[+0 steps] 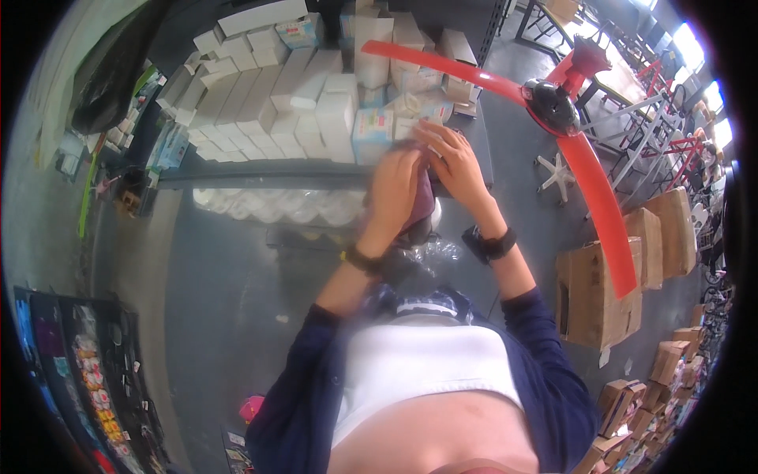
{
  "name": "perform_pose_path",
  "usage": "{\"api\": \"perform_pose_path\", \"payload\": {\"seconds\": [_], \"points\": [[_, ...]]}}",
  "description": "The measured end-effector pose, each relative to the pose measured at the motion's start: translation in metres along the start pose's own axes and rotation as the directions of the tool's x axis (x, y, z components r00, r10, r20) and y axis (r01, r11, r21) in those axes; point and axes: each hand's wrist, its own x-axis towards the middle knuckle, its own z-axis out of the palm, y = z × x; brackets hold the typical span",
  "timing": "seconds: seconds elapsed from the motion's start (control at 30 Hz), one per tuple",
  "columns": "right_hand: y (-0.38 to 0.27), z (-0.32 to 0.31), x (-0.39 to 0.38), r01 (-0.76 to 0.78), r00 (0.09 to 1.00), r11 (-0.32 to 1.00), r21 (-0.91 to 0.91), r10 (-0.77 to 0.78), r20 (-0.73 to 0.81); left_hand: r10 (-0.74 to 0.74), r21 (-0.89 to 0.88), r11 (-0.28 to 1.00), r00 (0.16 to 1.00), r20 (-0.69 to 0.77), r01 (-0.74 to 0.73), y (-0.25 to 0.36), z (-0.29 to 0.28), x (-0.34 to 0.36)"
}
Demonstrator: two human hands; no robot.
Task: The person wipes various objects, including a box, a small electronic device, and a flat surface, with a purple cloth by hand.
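Observation:
My left hand (391,189) is closed on a maroon cloth-like item (422,209) in front of the shelf. My right hand (454,170) grips the upper part of the same item, its fingers curled over the top; the fingertips are slightly blurred. Behind my hands are pale blue printed boxes (373,138) on the shelf. Just below the item show a partly hidden whitish rounded object and some crumpled clear plastic (430,254).
A shelf (260,174) bears stacked white boxes (245,103). Plastic-wrapped white rolls (268,207) lie beneath. Red fan blades (592,197) hang at my right, near cardboard boxes (592,316), metal frames and a chair base (553,174). A rack of goods (87,371) stands lower left.

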Motion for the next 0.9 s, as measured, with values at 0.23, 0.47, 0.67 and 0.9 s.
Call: {"api": "perform_pose_path", "payload": {"seconds": [0.23, 0.47, 0.67, 0.9], "points": [[-0.001, -0.01, 0.003, -0.002, 0.999, 1.0, -0.005, 0.002, 0.048, -0.089, -0.012, 0.996, 0.992, 0.089, 0.091, 0.006, -0.009, -0.013], [0.004, -0.011, 0.004, -0.004, 0.996, 0.999, 0.053, -0.001, 0.087, -0.009, -0.009, 1.0, 0.998, 0.059, 0.009, -0.001, -0.007, 0.011], [-0.001, -0.008, 0.005, -0.021, 0.998, 1.0, -0.02, 0.022, 0.058, -0.137, -0.068, 0.986, 0.975, 0.177, 0.151, -0.012, 0.005, -0.036], [0.002, 0.001, 0.006, 0.028, 0.999, 0.996, -0.079, -0.026, 0.021, -0.554, -0.502, 0.687, 0.826, 0.107, 0.526, -0.002, -0.001, -0.023]]}}
